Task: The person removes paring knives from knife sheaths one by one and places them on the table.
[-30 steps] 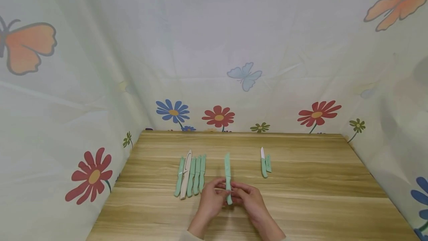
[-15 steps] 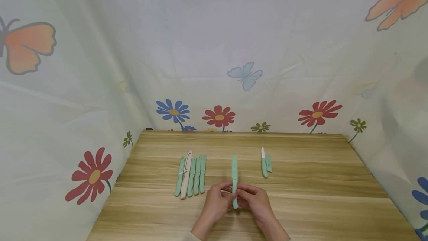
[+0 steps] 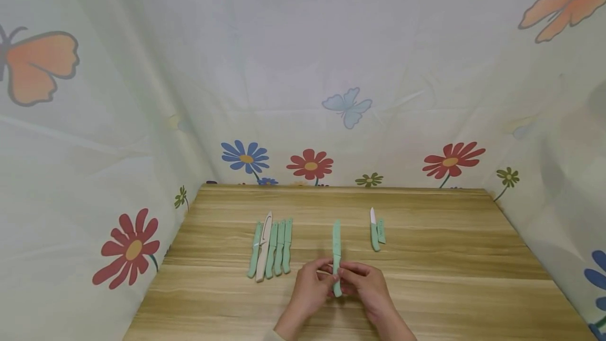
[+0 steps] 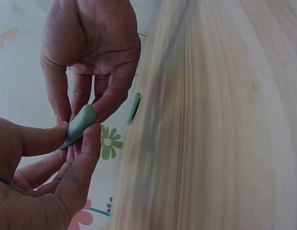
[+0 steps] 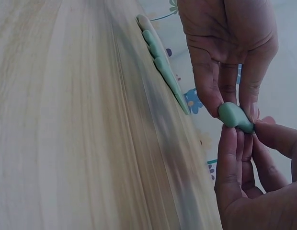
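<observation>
A mint-green knife [image 3: 336, 241], its blade covered by a matching sheath, is held above the table with its tip pointing away. My left hand [image 3: 309, 289] pinches the handle from the left, thumb on top. From the right, my right hand [image 3: 370, 289] pinches the same handle with thumb and fingers. Both wrist views show the rounded handle end [image 4: 82, 122] between the fingertips of the two hands.
To the left lies a row of several sheathed green knives [image 3: 279, 251] with one beige knife [image 3: 263, 251] among them. At the right are a small bare-bladed knife [image 3: 374, 233] and its green sheath [image 3: 381, 231]. Flowered cloth [image 3: 303, 67] surrounds the wooden table [image 3: 440, 309].
Both hands have shifted right and slightly toward the body, carrying the green knife with them. The knives and the sheath on the table have not moved.
</observation>
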Available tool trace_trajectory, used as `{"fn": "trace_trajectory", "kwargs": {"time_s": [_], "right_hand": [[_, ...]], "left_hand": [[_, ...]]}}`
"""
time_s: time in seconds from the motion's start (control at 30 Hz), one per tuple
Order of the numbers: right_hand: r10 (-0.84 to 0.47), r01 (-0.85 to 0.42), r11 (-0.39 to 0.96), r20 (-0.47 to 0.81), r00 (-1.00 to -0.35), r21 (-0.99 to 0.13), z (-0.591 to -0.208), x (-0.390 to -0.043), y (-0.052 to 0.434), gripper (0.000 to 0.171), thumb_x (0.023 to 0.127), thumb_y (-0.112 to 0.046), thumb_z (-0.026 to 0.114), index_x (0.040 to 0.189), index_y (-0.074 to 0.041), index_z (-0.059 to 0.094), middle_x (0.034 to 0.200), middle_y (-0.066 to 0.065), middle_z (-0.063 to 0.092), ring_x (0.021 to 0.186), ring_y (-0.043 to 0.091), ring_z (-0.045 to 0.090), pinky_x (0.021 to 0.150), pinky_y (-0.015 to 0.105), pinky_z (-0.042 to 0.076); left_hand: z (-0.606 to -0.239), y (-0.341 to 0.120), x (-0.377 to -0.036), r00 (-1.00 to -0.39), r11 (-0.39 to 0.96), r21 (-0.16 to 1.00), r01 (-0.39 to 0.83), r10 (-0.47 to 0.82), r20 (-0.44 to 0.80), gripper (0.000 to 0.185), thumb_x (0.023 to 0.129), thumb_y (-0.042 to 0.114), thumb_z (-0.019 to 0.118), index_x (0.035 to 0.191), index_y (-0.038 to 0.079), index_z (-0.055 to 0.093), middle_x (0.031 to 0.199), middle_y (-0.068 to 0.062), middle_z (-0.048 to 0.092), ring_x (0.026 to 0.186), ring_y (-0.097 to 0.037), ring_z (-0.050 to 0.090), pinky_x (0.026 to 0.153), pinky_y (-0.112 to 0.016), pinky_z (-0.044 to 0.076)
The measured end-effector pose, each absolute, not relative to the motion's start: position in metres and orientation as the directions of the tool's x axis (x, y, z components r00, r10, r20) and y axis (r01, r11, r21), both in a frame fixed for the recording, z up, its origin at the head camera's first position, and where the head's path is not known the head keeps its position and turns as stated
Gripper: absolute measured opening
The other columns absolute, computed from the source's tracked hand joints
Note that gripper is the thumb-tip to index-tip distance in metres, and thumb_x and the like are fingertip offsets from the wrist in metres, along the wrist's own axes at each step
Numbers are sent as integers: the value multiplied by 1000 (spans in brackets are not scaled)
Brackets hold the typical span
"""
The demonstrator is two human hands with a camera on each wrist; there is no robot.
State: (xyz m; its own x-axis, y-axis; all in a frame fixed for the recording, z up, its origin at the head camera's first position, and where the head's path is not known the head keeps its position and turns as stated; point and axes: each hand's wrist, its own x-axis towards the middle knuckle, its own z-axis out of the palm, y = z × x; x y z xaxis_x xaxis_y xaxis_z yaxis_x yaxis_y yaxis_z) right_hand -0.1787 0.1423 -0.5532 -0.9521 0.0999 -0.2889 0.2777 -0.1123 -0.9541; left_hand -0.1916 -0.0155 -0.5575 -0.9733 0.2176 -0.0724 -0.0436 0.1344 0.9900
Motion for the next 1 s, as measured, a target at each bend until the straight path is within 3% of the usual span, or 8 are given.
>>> {"fn": "trace_trajectory", "kwargs": {"time_s": [1.0], "right_hand": [[65,279,-107,-286,-956,-954,-551,-172,147,31,94,-6,74,120,10,70,100,8,78,82,17,75,73,32,65]], "left_hand": [[-561,-14,-187,-969,120,992,-29,240,-57,34,93,-1,72,127,3,69,100,-9,67,83,-13,71,63,-32,64]]}}
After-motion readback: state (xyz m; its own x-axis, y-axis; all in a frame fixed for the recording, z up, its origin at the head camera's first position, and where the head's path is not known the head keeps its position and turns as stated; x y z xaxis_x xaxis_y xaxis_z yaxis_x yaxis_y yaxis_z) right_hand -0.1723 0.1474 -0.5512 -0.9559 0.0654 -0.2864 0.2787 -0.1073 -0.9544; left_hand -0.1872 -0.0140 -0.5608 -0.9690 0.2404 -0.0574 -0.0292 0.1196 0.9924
